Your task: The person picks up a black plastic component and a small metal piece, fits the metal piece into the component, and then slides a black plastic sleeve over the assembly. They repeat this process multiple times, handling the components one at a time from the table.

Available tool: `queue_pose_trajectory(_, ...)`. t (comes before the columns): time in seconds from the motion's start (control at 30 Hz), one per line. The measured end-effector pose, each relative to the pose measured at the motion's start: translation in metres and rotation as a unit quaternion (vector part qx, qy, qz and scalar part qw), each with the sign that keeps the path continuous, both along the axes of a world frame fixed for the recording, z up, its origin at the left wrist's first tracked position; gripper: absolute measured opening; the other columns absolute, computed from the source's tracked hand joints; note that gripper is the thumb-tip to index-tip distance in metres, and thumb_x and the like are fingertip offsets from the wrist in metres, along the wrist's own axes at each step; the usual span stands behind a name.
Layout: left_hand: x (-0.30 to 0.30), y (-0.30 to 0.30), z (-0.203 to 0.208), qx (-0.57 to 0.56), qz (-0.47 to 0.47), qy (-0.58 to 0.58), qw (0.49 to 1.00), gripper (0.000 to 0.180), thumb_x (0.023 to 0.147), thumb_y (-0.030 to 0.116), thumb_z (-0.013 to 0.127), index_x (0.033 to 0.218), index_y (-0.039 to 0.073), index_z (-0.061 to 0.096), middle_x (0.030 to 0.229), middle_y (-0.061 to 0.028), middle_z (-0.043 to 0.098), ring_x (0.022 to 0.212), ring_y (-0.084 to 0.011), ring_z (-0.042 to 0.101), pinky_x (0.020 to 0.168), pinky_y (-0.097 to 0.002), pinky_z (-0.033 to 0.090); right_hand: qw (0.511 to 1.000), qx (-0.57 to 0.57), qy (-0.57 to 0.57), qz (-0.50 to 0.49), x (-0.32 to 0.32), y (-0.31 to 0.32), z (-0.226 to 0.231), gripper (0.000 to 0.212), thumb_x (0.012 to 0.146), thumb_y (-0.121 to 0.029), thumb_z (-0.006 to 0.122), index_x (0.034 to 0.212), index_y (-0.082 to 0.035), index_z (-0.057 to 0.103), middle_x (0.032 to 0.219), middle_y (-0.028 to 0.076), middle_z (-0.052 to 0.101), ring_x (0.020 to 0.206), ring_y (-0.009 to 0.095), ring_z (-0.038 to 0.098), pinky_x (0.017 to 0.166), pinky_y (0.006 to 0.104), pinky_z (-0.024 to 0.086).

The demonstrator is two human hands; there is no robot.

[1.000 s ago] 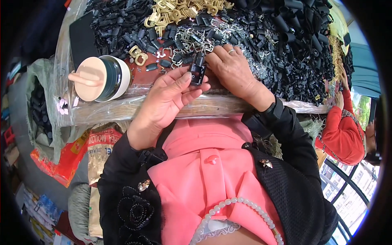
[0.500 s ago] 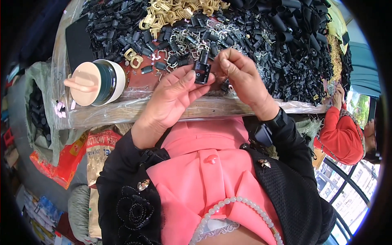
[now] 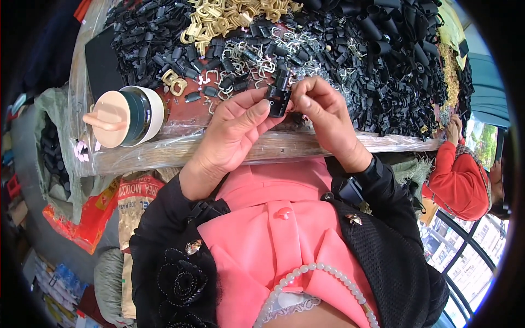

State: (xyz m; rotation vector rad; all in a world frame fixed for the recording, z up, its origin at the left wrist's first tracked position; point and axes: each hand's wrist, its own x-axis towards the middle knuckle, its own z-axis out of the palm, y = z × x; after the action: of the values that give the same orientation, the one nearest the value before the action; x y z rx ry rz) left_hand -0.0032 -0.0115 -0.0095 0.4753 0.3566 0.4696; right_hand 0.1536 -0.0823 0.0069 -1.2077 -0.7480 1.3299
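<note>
A black plastic part [image 3: 279, 97] with a narrow stem at its top stands upright in my left hand [image 3: 239, 123], whose thumb and fingers are closed on its lower body. Beside it on the right, my right hand [image 3: 327, 112] has thumb and forefinger pinched together against the part's side. Whatever small piece sits in that pinch is hidden by the fingers. Just beyond my hands, bent silvery wire pieces [image 3: 257, 61] lie mixed with small black parts [image 3: 191, 97]. Two tan plastic clips [image 3: 174, 81] rest left of my hands.
A cup with a peach lid [image 3: 112, 119] stands near the table's wooden edge [image 3: 279, 146]. Heaped tan clips [image 3: 219, 19], black parts [image 3: 377, 93] and black tubes [image 3: 377, 30] cover the far side. At right, a person in a red sleeve [image 3: 456, 177] reaches to the table.
My right hand's pinch has come in from beside the black part to touch its side. My left hand has shifted slightly right with the part.
</note>
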Motion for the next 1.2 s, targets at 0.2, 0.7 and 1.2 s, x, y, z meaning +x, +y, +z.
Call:
queue_pose_trajectory(0.2, -0.001, -0.003, -0.002, 0.005, 0.015, -0.02, 1.0, 0.03, 0.083, 0.013, 0.05, 0.109, -0.002, 0.047, 0.102, -0.0122, 0.055, 0.096, -0.0185, 0.053, 0.087, -0.0314, 0.04, 0.992, -0.027, -0.111, 0.052, 0.008, -0.007, -0.003, 0.012, 0.085, -0.014, 0.049, 0.08, -0.003, 0.048, 0.071, -0.002, 0.044, 0.061, 0.004, 0.038, 0.055, 0.0162, 0.032)
queue_pose_trajectory(0.7, -0.006, -0.001, -0.001, -0.039, -0.017, 0.006, 0.999, 0.031, 0.083, 0.015, 0.051, 0.109, -0.001, 0.047, 0.099, -0.0109, 0.057, 0.09, -0.0194, 0.056, 0.078, -0.0282, 0.046, 0.991, -0.012, -0.128, 0.032, 0.001, -0.002, 0.022, 0.015, 0.084, -0.015, 0.051, 0.078, -0.003, 0.047, 0.067, -0.005, 0.041, 0.059, 0.002, 0.034, 0.051, 0.0163, 0.028)
queue_pose_trajectory(1.2, -0.001, -0.008, 0.001, -0.051, 0.015, -0.027, 0.998, 0.033, 0.082, 0.016, 0.051, 0.109, -0.003, 0.046, 0.104, -0.0109, 0.054, 0.095, -0.0191, 0.053, 0.086, -0.0291, 0.042, 0.986, 0.01, -0.156, 0.049, 0.0, -0.005, 0.015, 0.013, 0.084, -0.013, 0.051, 0.078, -0.001, 0.048, 0.071, -0.001, 0.049, 0.063, 0.004, 0.042, 0.055, 0.0182, 0.035)
